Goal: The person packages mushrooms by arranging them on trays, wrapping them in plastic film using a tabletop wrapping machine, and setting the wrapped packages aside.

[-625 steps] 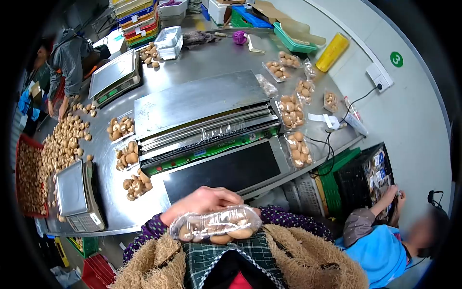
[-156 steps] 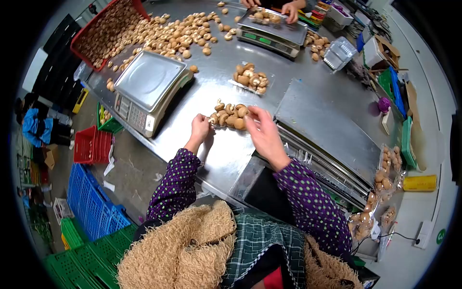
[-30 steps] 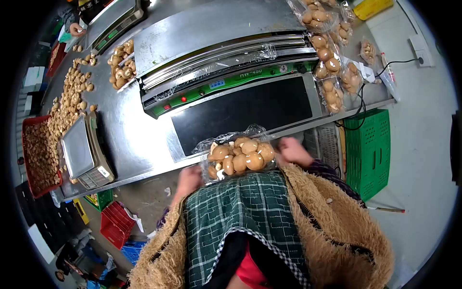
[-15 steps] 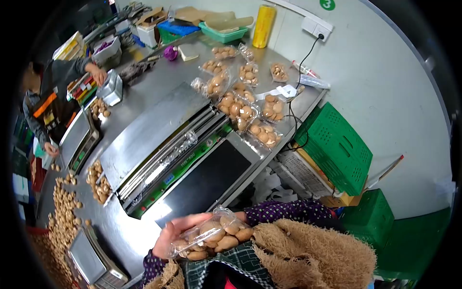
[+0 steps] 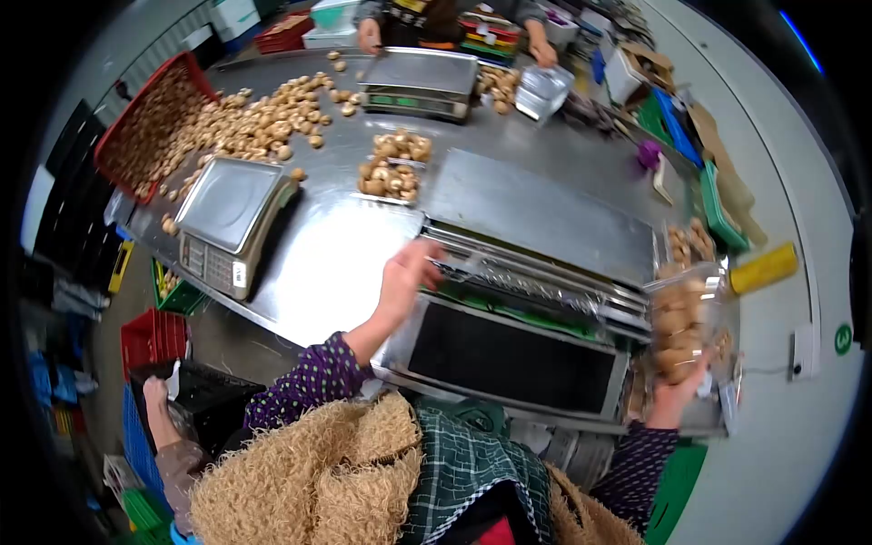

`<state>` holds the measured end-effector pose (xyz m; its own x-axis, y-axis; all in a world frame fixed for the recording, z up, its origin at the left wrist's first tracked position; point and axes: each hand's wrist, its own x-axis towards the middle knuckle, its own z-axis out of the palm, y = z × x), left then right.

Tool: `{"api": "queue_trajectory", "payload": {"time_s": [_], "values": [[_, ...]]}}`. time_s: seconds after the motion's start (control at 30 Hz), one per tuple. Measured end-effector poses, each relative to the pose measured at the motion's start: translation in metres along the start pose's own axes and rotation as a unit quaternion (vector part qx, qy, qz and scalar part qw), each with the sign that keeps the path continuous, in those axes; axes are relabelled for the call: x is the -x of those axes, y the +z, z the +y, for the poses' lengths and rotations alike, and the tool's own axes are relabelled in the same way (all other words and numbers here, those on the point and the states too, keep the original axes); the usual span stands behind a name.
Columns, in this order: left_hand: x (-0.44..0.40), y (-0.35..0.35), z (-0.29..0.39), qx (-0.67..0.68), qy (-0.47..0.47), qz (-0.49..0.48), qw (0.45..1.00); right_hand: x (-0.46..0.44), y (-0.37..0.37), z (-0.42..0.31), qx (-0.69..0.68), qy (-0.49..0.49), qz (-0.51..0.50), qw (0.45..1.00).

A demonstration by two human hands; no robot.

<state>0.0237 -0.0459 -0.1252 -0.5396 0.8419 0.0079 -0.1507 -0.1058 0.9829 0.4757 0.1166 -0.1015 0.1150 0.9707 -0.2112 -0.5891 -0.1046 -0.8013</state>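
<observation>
My right hand (image 5: pixel 674 396), at the right end of the wrapping machine, is closed on the near end of a film-wrapped pack of brown mushrooms (image 5: pixel 678 329), which is blurred by motion. More wrapped packs of mushrooms (image 5: pixel 683 243) lie around it, partly hidden. My left hand (image 5: pixel 405 280) reaches over the left end of the wrapping machine (image 5: pixel 536 213). Its fingers are bent together at the edge of the clear plastic film (image 5: pixel 509 283), apparently pinching it. The machine's black plate (image 5: pixel 513 356) lies between my arms.
Two open trays of mushrooms (image 5: pixel 391 177) stand left of the machine. Farther left are a scale (image 5: pixel 229 204), loose mushrooms (image 5: pixel 263 118) and a tipped red basket (image 5: pixel 102 163). Across the table, a co-worker's hand (image 5: pixel 543 53) is near a metal-looking container (image 5: pixel 543 91). Another person's arm (image 5: pixel 163 422) shows lower left.
My view has swung round to the left. The mushroom pack has gone from in front of my chest to the table's right side in my right hand. My left hand has moved to the film.
</observation>
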Motion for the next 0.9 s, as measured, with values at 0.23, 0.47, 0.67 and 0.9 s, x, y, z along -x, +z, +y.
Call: {"api": "queue_trajectory", "payload": {"time_s": [0.23,0.47,0.67,0.9], "values": [[-0.121,-0.150,-0.069,-0.038,-0.114,0.327,0.937,-0.137,-0.029,-0.042,0.155,-0.078,0.187,0.967],[-0.232,-0.207,-0.142,-0.032,-0.170,0.303,0.937,-0.098,0.088,0.018,0.524,-0.376,0.003,0.764],[-0.221,-0.215,-0.138,0.018,-0.103,0.313,0.944,-0.036,0.174,0.067,0.443,-0.229,-0.227,0.837],[-0.170,-0.187,-0.022,0.068,-0.008,0.282,0.957,-0.009,0.201,0.107,0.425,-0.161,-0.329,0.828]]}}
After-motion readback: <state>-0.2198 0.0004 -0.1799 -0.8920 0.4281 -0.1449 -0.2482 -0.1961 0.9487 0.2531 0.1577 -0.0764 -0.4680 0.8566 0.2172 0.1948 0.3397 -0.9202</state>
